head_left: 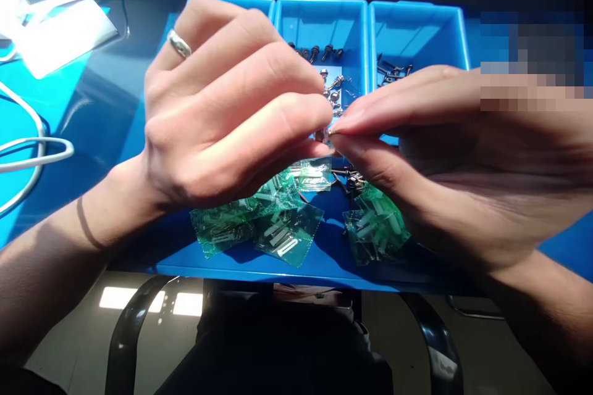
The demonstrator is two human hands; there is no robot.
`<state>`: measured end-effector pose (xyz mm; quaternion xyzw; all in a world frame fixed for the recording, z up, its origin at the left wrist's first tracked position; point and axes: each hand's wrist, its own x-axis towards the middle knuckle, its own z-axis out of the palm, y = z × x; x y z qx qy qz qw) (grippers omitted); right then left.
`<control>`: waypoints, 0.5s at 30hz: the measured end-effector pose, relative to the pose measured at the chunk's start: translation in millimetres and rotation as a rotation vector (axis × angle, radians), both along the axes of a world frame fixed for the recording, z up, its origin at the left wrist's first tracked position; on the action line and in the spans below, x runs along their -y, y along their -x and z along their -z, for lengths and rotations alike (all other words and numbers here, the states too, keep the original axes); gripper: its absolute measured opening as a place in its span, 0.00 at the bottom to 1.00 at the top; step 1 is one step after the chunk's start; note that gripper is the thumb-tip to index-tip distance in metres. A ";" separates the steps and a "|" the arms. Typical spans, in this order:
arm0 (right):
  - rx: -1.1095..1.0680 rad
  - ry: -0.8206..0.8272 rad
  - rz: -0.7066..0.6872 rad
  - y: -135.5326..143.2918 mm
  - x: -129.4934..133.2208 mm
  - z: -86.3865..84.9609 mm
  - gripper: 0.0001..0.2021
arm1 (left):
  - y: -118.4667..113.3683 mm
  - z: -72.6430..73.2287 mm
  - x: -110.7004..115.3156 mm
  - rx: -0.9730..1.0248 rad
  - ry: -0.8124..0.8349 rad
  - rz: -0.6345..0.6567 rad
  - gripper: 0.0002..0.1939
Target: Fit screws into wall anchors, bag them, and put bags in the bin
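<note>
Left hand [231,105] and right hand [445,154] meet at frame centre, fingertips pinched together on a small metal part [324,134], prob. a screw or nut; too small and too hidden to tell which. Left fingers curl over it from 9 o'clock, thumb under; right forefinger and thumb close on it from 3 o'clock. Both hands grasping the same piece, held in the air above the table [115,111], just over the front edge of the bins.

Silver ring [179,44] on the left hand, approx. 11 o'clock from the part. Thin dark band [88,225] round the left wrist.

Below the hands, at 6 o'clock, several green clear packets [278,228] lie on the blue table, white plastic bits inside; another packet cluster [375,228] at 5 o'clock, partly under the right hand. A few loose dark screws [349,178] lie between the two clusters.

At 12 o'clock, three blue bins in a row. Middle bin [319,18] holds dark and silver screws; right bin [417,24] holds longer dark screws; left bin [259,1] mostly hidden by the left hand, contents not visible.

At 9–10 o'clock, white cable [32,154] loops on the table, white paper or bag [60,24] at the far corner. No readable writing, labels or brands anywhere. Blurred patch at 2 o'clock.
</note>
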<state>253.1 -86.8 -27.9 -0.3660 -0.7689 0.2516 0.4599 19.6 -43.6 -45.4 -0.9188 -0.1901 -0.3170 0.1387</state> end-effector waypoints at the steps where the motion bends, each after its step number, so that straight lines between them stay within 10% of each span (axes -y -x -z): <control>1: 0.014 0.000 -0.015 -0.7 -0.1 0.7 0.09 | -0.3 -0.2 -0.8 0.012 -0.022 0.005 0.11; 15: 0.051 0.058 0.066 -3.9 4.1 3.7 0.05 | -1.5 -0.3 1.3 -0.022 0.072 -0.021 0.16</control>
